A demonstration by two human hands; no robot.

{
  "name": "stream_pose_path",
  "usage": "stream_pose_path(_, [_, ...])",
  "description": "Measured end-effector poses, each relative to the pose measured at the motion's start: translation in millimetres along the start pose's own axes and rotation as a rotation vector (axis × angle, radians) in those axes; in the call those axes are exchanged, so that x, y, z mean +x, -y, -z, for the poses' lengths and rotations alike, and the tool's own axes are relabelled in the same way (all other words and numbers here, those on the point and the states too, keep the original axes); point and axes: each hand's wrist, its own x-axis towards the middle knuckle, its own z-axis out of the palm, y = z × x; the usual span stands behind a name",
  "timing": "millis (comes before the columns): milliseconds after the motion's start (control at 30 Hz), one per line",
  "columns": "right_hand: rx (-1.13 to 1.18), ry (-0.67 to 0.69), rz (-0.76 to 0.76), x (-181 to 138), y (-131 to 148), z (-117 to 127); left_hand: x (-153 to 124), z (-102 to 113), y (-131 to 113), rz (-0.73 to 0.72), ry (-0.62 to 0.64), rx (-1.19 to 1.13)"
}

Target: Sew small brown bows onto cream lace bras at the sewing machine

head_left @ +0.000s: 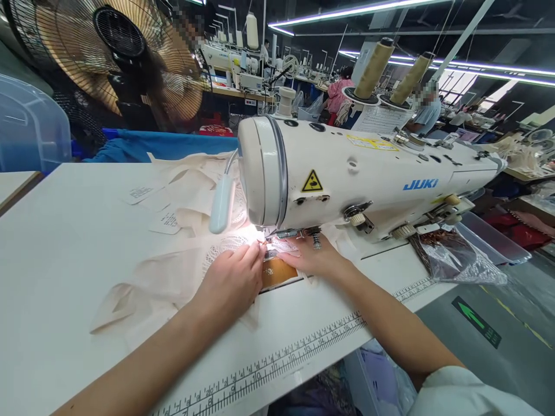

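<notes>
A pale cream garment with lace lies across the sewing table and runs under the head of a white sewing machine. Close to the lit needle area, my left hand is closed, its fingertips pinching the lace edge. On the other side of the needle, my right hand rests on the fabric with thumb and fingers spread apart. Machine parts partly cover its fingers. Between the hands sits a brownish-orange plate on the machine bed. A small lamp hangs left of the needle.
A printed ruler strip runs along the table's front edge. A large fan stands at the back left, near a clear plastic bin. Thread cones rise behind the machine. A plastic bag lies at the right edge.
</notes>
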Motion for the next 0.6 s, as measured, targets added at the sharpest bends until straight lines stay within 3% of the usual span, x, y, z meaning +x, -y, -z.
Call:
stream_pose_path(400, [-0.062,-0.043,0.167,-0.5,-2.8,5.9,0.8,0.5,3.4,-0.002,-0.078,0.019])
stream_pose_path(600, [-0.02,-0.009,0.141,-2.6,-0.9,13.4,2.5,1.5,3.2,0.027,-0.078,0.013])
